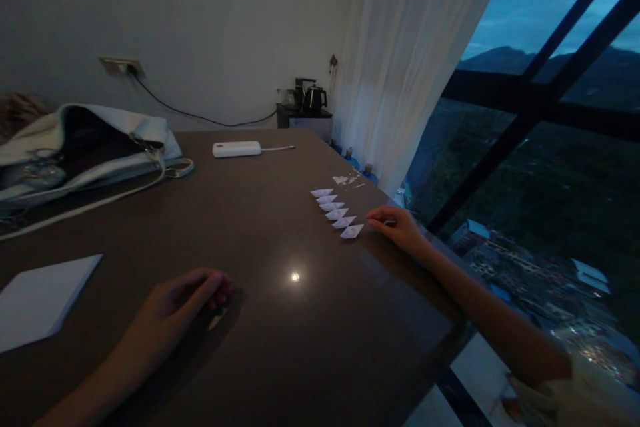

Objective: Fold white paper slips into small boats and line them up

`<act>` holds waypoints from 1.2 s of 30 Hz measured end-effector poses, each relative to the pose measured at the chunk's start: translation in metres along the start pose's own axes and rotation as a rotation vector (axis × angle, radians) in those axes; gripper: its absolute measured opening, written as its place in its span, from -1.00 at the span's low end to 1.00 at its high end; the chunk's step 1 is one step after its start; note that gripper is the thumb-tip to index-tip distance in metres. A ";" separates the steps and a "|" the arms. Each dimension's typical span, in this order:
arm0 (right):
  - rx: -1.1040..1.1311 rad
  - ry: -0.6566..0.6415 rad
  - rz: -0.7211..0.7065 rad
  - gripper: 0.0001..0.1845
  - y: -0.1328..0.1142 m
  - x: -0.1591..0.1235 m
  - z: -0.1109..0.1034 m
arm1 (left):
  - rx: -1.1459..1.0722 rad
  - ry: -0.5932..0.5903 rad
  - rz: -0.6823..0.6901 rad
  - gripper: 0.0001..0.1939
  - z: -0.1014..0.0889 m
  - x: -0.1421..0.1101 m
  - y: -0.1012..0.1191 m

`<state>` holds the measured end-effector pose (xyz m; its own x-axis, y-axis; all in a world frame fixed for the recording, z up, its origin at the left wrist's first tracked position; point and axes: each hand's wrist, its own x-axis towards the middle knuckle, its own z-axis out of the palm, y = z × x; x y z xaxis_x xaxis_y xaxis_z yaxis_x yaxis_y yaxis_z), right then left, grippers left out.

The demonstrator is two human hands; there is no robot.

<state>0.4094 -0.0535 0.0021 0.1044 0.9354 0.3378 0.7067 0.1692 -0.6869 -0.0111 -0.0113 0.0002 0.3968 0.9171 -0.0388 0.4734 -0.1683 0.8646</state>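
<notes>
Several small folded white paper boats [352, 231] form a slanting row on the brown table, close to its right edge. Just right of the nearest boat is my right hand [397, 227], its thumb and fingertips pinched together. A gap shows between the fingertips and that boat, and I see nothing in the pinch. A tiny pale patch under the palm is too small to name. My left hand [193, 297] rests at the table's near left with fingers curled in against the thumb. It shows nothing held, and a white stack of paper [43, 300] lies left of it.
Torn paper scraps [346, 179] lie beyond the boats. Farther back are a white power bank-like device [237, 149] with a short cable and an open white bag [115, 127] with a trailing strap. A kettle [315, 99] stands past the table; the window is right.
</notes>
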 end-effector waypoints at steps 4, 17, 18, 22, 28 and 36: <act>-0.027 0.031 -0.026 -0.79 -0.024 -0.003 -0.002 | -0.014 -0.019 0.016 -0.60 0.000 -0.002 0.004; -0.319 -0.598 -0.722 -0.82 -0.166 -0.010 0.111 | 0.014 0.035 0.108 -0.64 0.000 -0.006 0.012; -0.338 -0.594 -0.749 -0.84 -0.171 -0.009 0.123 | 0.050 0.055 0.126 -0.66 -0.002 -0.006 0.012; -0.293 -0.588 -0.746 -0.88 -0.181 -0.003 0.158 | 0.202 0.191 0.164 -0.74 -0.015 -0.003 0.009; -0.123 -0.586 -0.655 -0.97 -0.173 -0.001 0.176 | 0.503 0.299 0.132 -0.74 -0.046 0.009 0.000; -0.041 -0.642 -0.623 -0.86 -0.167 -0.002 0.183 | 1.003 0.101 -0.381 -0.48 -0.131 0.008 -0.009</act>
<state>0.1630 -0.0266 -0.0010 -0.7097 0.6730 0.2084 0.5301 0.7049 -0.4712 -0.1153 0.0451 0.0579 0.0421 0.9896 -0.1378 0.9991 -0.0429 -0.0026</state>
